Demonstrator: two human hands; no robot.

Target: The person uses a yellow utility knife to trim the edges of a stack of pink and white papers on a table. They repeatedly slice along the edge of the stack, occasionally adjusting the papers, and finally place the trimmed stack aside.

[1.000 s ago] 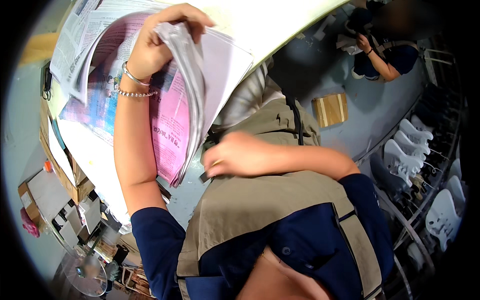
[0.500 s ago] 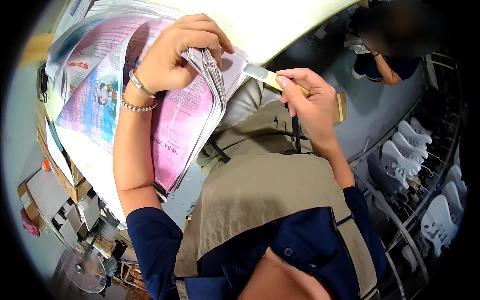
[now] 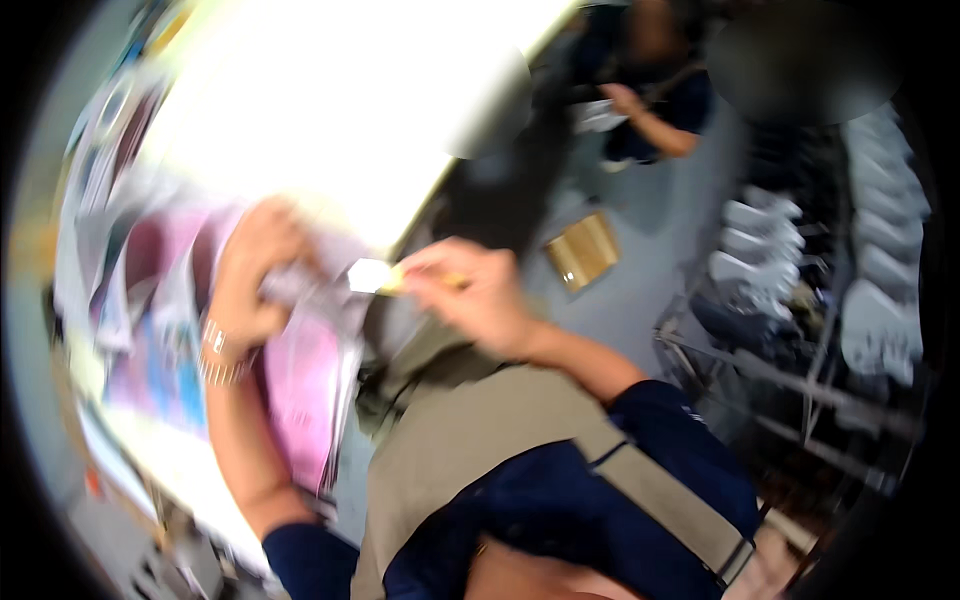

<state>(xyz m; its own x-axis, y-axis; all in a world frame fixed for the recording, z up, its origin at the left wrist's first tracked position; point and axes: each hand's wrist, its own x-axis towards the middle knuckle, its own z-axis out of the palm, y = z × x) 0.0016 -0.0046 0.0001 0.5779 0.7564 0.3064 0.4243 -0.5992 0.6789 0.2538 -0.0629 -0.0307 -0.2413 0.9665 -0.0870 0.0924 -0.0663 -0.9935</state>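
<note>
The whole picture is smeared by motion. A thick stack of newspapers, pink and blue in print, lies at the left edge of the bright table and hangs over its near side. My left hand is closed on the folded upper edge of the sheets; its fingertips are blurred. In a pinch between thumb and fingers, my right hand holds a putty knife with a flat pale blade and a yellowish handle. The blade points left, close to the newspapers' right edge; whether it touches them I cannot tell.
The white table stretches away ahead. A brown box sits on the grey floor to the right. Racks at the right carry several white guitar-shaped bodies. Another person in dark clothes is beyond the table, holding something white.
My view has swung, so hands, newspapers and table appear lower and further left. The brown box and more of the racks show. Both hands keep their holds.
</note>
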